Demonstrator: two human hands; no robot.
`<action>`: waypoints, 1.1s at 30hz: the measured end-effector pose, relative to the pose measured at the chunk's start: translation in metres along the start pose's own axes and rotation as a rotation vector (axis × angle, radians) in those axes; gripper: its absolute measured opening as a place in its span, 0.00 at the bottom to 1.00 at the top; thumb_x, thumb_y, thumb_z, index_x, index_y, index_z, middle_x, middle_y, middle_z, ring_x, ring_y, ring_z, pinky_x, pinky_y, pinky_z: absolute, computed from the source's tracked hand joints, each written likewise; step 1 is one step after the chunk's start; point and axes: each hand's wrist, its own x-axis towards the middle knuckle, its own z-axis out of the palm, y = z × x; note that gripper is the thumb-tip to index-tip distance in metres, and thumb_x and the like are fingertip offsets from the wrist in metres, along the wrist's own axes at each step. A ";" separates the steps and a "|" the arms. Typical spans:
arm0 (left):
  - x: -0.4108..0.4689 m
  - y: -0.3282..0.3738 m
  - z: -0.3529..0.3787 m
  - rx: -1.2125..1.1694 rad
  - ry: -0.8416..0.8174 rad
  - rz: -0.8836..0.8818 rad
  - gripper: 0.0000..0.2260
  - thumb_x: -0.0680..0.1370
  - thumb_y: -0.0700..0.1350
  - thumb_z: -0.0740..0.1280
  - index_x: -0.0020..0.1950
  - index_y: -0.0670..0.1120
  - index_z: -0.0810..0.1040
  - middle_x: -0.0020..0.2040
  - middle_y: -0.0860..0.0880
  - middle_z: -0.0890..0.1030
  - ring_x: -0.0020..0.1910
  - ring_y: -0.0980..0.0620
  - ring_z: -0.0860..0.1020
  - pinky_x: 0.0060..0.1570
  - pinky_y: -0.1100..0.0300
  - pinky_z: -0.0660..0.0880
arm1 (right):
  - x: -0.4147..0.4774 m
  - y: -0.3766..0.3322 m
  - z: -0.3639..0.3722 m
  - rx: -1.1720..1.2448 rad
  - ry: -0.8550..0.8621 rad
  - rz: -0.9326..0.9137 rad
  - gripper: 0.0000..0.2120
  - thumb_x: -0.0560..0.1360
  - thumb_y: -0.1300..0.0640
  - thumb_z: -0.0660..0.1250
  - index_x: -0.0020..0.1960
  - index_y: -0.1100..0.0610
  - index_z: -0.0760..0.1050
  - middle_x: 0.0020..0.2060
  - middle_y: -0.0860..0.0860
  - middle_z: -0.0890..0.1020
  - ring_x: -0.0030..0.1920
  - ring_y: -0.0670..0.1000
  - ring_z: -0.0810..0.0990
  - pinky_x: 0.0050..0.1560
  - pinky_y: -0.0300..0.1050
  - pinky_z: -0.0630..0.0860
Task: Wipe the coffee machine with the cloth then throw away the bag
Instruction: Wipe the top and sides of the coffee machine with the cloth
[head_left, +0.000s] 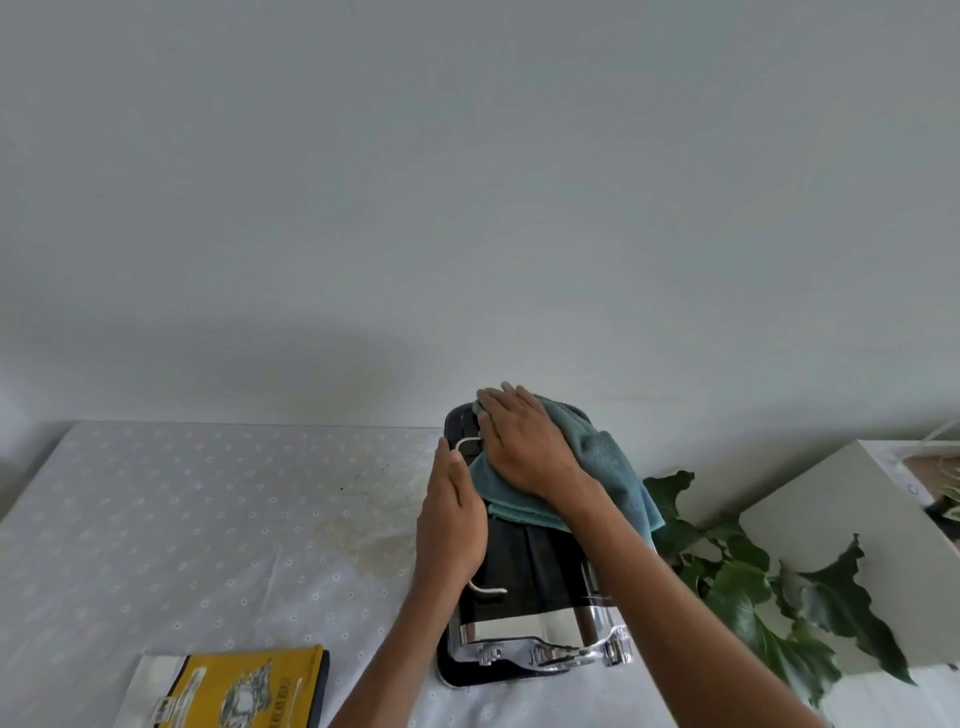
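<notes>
A black and chrome coffee machine (524, 597) stands on the table against the wall. A teal cloth (608, 467) is spread over its top and hangs down its right side. My right hand (524, 447) lies flat on the cloth, fingers together, pressing it onto the machine's top. My left hand (452, 525) rests flat against the machine's left side, next to a thin metal rail, fingers straight. A yellow and white bag (234, 686) lies flat on the table at the front left, apart from both hands.
The table wears a white dotted cloth (182, 519) with a brownish stain left of the machine. A leafy green plant (753, 587) spreads right of the machine, and a white box-like appliance (857, 530) stands behind it. A plain wall runs along the back.
</notes>
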 end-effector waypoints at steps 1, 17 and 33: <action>0.000 0.000 0.000 -0.010 0.003 -0.008 0.25 0.84 0.57 0.43 0.80 0.52 0.52 0.80 0.53 0.57 0.78 0.53 0.58 0.66 0.66 0.53 | -0.001 0.003 -0.001 0.019 -0.025 -0.029 0.23 0.86 0.53 0.49 0.78 0.60 0.62 0.77 0.55 0.66 0.80 0.53 0.57 0.79 0.44 0.44; -0.004 0.002 -0.001 -0.052 0.038 -0.025 0.24 0.84 0.55 0.44 0.80 0.52 0.55 0.79 0.54 0.60 0.77 0.55 0.59 0.70 0.64 0.54 | -0.002 0.023 0.001 0.159 -0.096 -0.093 0.23 0.86 0.51 0.44 0.78 0.52 0.63 0.78 0.46 0.64 0.80 0.46 0.54 0.80 0.44 0.46; -0.005 0.002 -0.003 -0.072 0.008 -0.046 0.25 0.84 0.58 0.43 0.80 0.53 0.54 0.79 0.55 0.59 0.77 0.55 0.58 0.71 0.62 0.54 | 0.000 0.009 0.001 0.167 -0.136 -0.138 0.25 0.86 0.46 0.41 0.78 0.49 0.65 0.77 0.42 0.64 0.80 0.42 0.52 0.79 0.41 0.46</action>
